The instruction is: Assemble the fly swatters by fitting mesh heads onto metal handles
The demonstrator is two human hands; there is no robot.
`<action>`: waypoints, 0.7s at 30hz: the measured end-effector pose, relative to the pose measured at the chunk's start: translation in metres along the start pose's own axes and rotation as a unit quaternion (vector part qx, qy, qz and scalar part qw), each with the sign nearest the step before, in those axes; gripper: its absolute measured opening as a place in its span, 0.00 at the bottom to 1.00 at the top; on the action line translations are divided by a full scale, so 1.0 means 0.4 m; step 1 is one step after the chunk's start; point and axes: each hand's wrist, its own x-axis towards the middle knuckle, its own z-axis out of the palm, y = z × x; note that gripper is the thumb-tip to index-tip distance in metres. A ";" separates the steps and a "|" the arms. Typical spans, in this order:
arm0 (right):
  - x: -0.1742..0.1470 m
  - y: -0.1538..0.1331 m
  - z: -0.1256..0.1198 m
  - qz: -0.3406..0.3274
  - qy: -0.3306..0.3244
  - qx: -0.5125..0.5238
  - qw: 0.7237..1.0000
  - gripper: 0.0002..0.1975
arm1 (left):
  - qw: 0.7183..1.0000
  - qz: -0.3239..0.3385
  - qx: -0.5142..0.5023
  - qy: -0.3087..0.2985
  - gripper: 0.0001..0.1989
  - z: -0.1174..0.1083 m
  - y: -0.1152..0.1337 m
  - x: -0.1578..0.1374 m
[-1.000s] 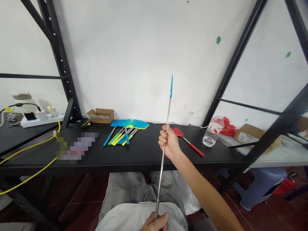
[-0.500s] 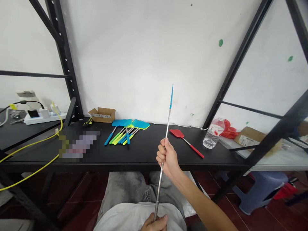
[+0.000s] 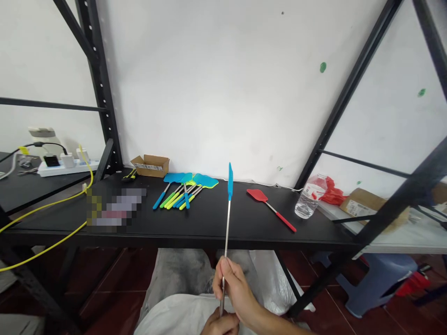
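A fly swatter with a blue head and a thin metal rod stands upright in front of me, its head seen nearly edge-on. My right hand is closed around the rod, just above my lap. Directly below, my left hand grips the lower end, cut off by the bottom edge of the view; the handle is hidden in it. On the black table, a red fly swatter lies to the right. Several blue, green and yellow fly swatters lie in an overlapping pile to the left.
At the table's back left are an open cardboard box and a black-and-yellow tool. A water bottle stands at the right end, near a red plastic bag. Black shelf posts frame both sides, and a yellow cable runs at left.
My right hand has come down the rod, close to my left hand. The blue head has dropped with it, the exposed rod is shorter, and the head has turned slightly.
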 end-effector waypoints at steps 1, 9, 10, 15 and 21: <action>-0.005 0.000 -0.010 0.005 -0.013 -0.010 1.000 0.23 | 1.000 0.009 0.009 -0.004 0.31 -0.001 0.004 0.003; 0.123 -0.236 -0.087 -0.012 -0.006 0.068 0.998 0.23 | 1.000 0.026 -0.005 -0.010 0.36 0.007 0.022 0.026; 0.151 -0.270 -0.095 -0.030 0.014 0.097 0.995 0.22 | 0.999 0.030 -0.005 -0.018 0.36 0.009 0.024 0.024; 0.216 -0.295 -0.095 -0.080 0.035 0.142 0.986 0.14 | 0.999 0.020 0.008 -0.030 0.36 0.012 0.030 0.016; 0.185 -0.222 -0.071 -0.019 0.036 0.214 0.976 0.14 | 0.997 -0.025 -0.065 -0.043 0.34 0.010 0.033 0.014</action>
